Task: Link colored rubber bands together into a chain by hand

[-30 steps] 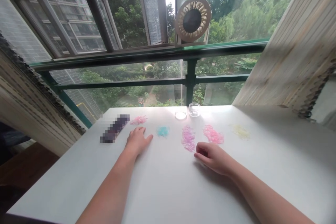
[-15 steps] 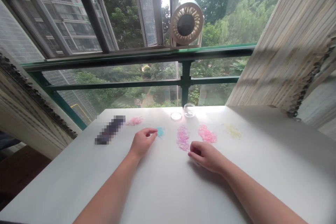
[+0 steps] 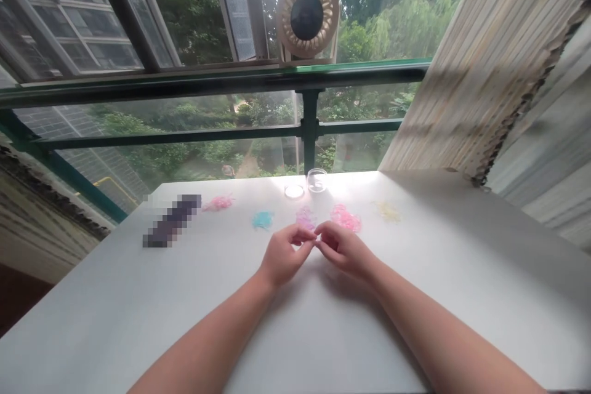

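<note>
My left hand (image 3: pixel 289 251) and my right hand (image 3: pixel 342 249) meet fingertip to fingertip just in front of a purple pile of small thin pieces (image 3: pixel 305 217). Both are closed in a pinch; anything between the fingers is too small to make out. A bright pink pile (image 3: pixel 346 218) lies right behind my right hand. To the left of my left hand is a turquoise pile (image 3: pixel 263 220). The near part of the purple pile is hidden by my fingers.
A clear round jar (image 3: pixel 317 181) stands at the table's far edge beside its lid (image 3: pixel 294 191). Farther out lie a pale pink pile (image 3: pixel 218 203), a yellow pile (image 3: pixel 388 211) and a blurred dark object (image 3: pixel 173 221). A round fan (image 3: pixel 308 15) stands behind the white table (image 3: pixel 286 338).
My left hand has moved right, away from the turquoise pile, to meet my right hand. The whole view has shifted, with things now appearing farther left and higher.
</note>
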`<state>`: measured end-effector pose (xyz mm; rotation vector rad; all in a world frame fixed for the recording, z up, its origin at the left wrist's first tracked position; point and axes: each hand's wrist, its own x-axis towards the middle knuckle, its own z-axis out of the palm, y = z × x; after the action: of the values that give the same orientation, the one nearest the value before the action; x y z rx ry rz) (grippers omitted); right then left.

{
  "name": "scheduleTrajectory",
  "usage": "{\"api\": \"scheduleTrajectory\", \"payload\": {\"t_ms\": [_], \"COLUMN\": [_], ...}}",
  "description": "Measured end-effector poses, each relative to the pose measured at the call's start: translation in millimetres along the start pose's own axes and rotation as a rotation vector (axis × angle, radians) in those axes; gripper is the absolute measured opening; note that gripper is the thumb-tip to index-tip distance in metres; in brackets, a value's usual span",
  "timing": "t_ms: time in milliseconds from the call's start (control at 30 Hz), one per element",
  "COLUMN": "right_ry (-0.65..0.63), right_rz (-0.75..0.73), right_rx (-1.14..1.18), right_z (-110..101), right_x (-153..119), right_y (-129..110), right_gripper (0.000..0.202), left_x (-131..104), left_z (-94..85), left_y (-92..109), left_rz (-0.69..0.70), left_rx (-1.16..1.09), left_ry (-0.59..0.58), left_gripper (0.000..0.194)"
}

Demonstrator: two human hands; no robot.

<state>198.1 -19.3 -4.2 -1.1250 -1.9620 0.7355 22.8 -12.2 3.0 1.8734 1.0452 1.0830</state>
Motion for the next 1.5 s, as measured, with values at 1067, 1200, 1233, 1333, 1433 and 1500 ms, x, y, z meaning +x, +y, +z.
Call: {"api": "scheduleTrajectory", "payload": {"t_ms": [1067, 1200, 1233, 1333, 1433, 1500], "right_ry": [0.036, 0.03, 0.03, 0.027, 0.019, 0.01], "right_rz": [-0.067, -0.058, -0.057, -0.056, -0.051, -0.047], "right_rx": [0.027, 0.032, 0.024, 0.009, 0.013, 0.016], "right_z": [-0.5, -0.4, -0.4, -0.3, -0.4, -0.7], "right_x": [0.5, 0.3, 0.5, 1.1, 1.2, 1.0], "right_y": [-4.2, -4.5, -4.2, -3.1, -2.3, -2.2], "right_gripper": [0.003, 0.004, 0.003, 0.003, 0.003, 0.003], "left_x": [-5.9, -5.8, -5.9, -6.2, -6.6, -6.7], "left_z": [-11.0, -11.9, -12.0, -11.9, -12.1, -12.5], "left_y": [-5.5, -6.2, -6.4, -7.0, -7.6, -7.7], "left_rz": [0.049, 0.049, 0.05, 0.055, 0.061, 0.064], "left_rx": [0.157, 0.168, 0.168, 0.166, 0.162, 0.158], "left_ry": [-0.006, -0.016, -0.016, -0.009, 0.0, 0.004], "left_gripper": [0.009, 0.01, 0.01, 0.01, 0.01, 0.009]}}
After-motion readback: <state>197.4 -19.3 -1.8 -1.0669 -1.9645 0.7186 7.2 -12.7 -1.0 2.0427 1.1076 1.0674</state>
